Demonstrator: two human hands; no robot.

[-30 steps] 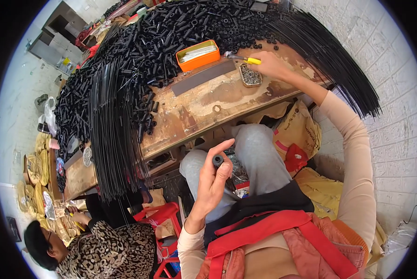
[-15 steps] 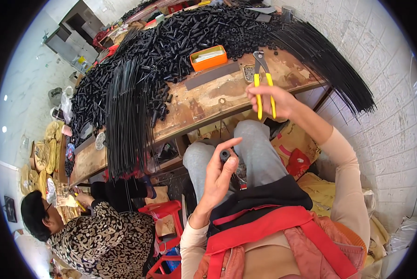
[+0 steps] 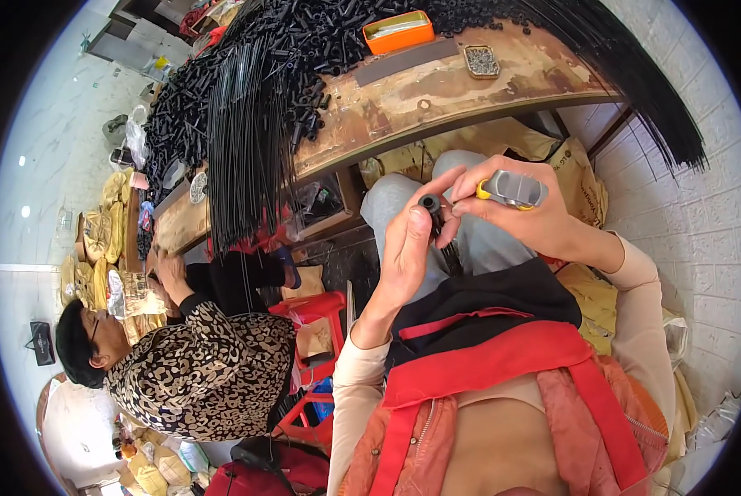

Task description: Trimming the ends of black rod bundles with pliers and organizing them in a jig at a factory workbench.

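Note:
Over my lap, my left hand [image 3: 410, 248] holds a black tubular part [image 3: 429, 202] with its round open end facing up. Dark thin lengths [image 3: 451, 261] hang below that hand. Close against it on the right is my right hand [image 3: 528, 217], closed round yellow-handled pliers [image 3: 518, 190] whose grey metal head lies across the fingers. The right thumb and fingertips come together beside the tube's end; whether they pinch something small I cannot make out.
A wooden bench [image 3: 387, 124] ahead carries a heap of black tubular parts [image 3: 321, 41], bundles of thin black rods [image 3: 246, 149], an orange box [image 3: 398, 33] and a small dish of metal bits [image 3: 480, 62]. A co-worker [image 3: 197, 364] sits at the left beside a red plastic chair [image 3: 337, 306].
My right hand has come down from the bench edge to my left hand, and the pliers have turned within it. The view has shifted, so the bench sits higher.

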